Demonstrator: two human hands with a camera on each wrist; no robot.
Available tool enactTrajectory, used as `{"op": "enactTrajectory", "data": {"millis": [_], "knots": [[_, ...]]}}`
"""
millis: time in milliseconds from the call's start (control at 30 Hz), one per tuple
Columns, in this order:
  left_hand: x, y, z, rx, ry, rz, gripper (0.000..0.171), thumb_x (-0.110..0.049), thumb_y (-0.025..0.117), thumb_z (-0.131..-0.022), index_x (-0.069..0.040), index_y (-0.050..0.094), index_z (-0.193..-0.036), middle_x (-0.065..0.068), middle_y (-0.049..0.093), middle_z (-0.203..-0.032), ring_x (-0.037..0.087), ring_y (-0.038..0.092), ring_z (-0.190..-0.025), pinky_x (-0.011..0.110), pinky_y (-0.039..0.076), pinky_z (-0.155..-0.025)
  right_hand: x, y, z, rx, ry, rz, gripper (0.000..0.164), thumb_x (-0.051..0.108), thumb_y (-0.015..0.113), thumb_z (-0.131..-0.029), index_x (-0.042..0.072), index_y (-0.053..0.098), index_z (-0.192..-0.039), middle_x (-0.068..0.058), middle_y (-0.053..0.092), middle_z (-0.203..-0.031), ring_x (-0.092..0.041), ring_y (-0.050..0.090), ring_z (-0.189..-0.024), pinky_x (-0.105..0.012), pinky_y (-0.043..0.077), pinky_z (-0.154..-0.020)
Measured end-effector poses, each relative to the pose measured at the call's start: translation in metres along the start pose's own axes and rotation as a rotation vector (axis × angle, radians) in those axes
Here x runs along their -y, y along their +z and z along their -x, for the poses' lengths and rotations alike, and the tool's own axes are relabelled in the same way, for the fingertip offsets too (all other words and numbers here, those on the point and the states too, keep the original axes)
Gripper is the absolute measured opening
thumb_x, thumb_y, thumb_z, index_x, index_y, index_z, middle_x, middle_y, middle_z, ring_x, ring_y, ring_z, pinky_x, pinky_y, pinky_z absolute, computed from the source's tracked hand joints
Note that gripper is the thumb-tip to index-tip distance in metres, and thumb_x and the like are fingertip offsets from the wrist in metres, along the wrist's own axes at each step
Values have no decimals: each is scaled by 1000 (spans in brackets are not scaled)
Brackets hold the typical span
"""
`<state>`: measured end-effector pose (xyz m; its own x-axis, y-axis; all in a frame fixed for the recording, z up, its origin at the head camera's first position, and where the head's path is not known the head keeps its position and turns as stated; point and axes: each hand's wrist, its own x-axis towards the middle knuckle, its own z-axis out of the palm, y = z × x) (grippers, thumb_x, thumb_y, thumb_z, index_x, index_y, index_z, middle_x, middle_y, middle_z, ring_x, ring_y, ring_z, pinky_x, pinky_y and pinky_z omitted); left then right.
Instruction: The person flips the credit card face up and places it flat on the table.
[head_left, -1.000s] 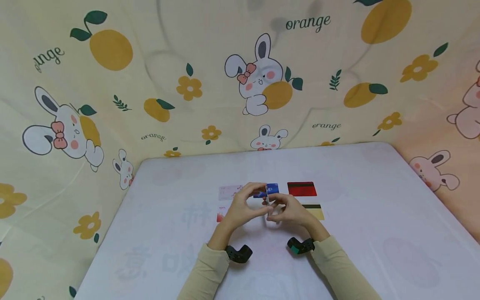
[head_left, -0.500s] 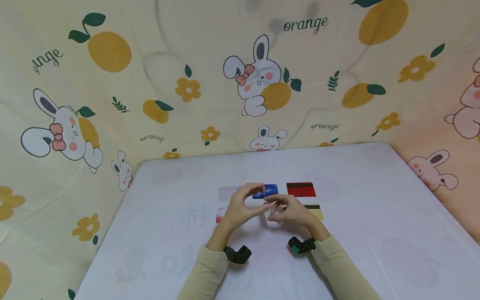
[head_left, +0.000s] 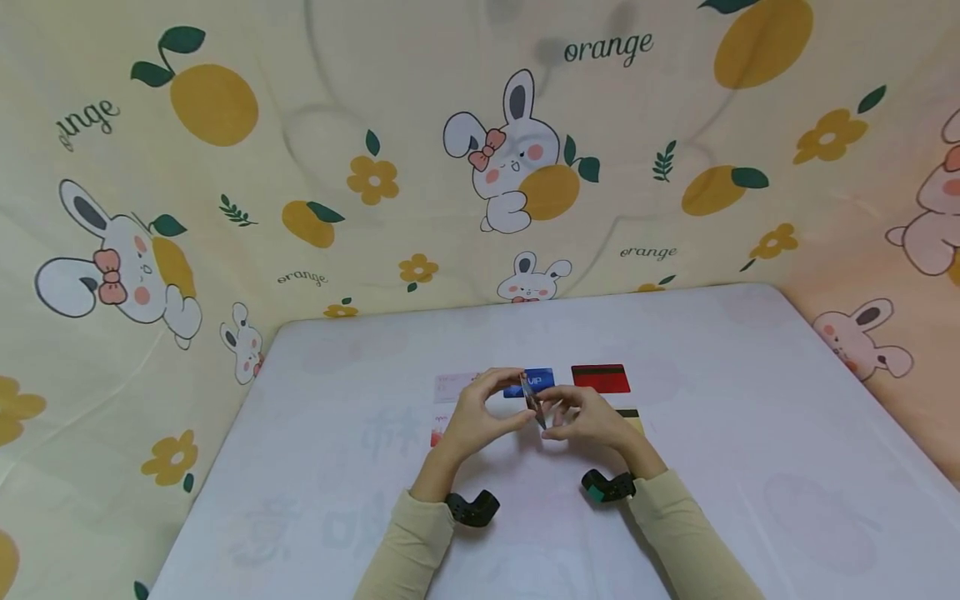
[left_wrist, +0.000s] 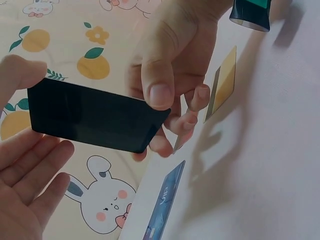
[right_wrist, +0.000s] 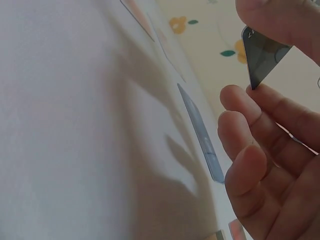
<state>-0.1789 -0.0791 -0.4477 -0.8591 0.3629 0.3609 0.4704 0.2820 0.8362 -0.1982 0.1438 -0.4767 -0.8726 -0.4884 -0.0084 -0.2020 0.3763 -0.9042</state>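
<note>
Between my two hands, above the white table, is a dark card (left_wrist: 95, 117), tilted, its broad face toward the left wrist view. My left hand (head_left: 480, 417) pinches its left end, thumb on one corner and fingertips at the other. My right hand (head_left: 592, 414) pinches the opposite end, with the thumb (left_wrist: 161, 92) on the upper corner and a finger under the lower one; the other fingers are loosely bent. In the right wrist view only a dark corner of the card (right_wrist: 261, 57) shows. Behind the hands, a blue VIP card (head_left: 540, 380) lies flat.
A red card with a dark stripe (head_left: 602, 379) lies at the back right, and a gold striped card (head_left: 635, 420) is partly behind the right hand. To the left lie a pale pink card (head_left: 452, 388) and a pink-and-red card (head_left: 438, 427), partly covered. Patterned cloth (head_left: 420, 183) rises behind the table (head_left: 360, 367).
The held card has turned from nearly edge-on to show some of its dark, patterned face in the head view. My right hand has shifted slightly right; my left hand has barely moved.
</note>
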Motion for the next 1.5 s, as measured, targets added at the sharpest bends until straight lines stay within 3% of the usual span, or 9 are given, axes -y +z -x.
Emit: {"op": "enactTrajectory", "data": {"millis": [267, 533, 867, 1067, 1500], "knots": [[1, -2, 1, 13, -14, -14, 54, -14, 79, -79, -7, 57, -129, 13, 64, -124, 27, 63, -114, 45, 49, -102, -2, -2, 0, -1, -5, -3, 52, 16, 82, -72, 2, 63, -118, -19, 65, -101, -13, 57, -78, -23, 49, -62], [3, -4, 0, 30, -17, -38, 57, -6, 78, -77, 4, 54, -129, 23, 62, -124, 40, 61, -110, 47, 50, -99, -3, -6, 0, -13, -11, 18, 51, 14, 82, -72, 0, 63, -118, -21, 64, -101, -16, 57, -77, -22, 49, -61], [8, -9, 0, 48, -20, -64, 55, -16, 81, -76, -5, 59, -125, 13, 65, -120, 25, 64, -109, 36, 52, -98, -5, -11, 3, -14, 2, 8, 52, 8, 81, -72, -3, 61, -119, -24, 63, -100, -14, 53, -74, -21, 47, -58], [12, -10, 0, 63, -24, -90, 55, -17, 81, -76, -2, 59, -125, 12, 65, -120, 24, 63, -109, 31, 52, -98, -4, -13, 3, -18, 1, 0, 52, 6, 81, -71, -4, 61, -119, -25, 62, -97, -9, 51, -68, -21, 46, -55], [22, -17, 2, 119, -38, -142, 55, -15, 81, -75, 1, 59, -123, 12, 64, -110, 24, 63, -102, 37, 52, -97, -7, -16, 3, -27, 9, 0, 52, 6, 81, -72, -4, 60, -118, -24, 62, -95, -6, 52, -65, -20, 45, -57]]}}
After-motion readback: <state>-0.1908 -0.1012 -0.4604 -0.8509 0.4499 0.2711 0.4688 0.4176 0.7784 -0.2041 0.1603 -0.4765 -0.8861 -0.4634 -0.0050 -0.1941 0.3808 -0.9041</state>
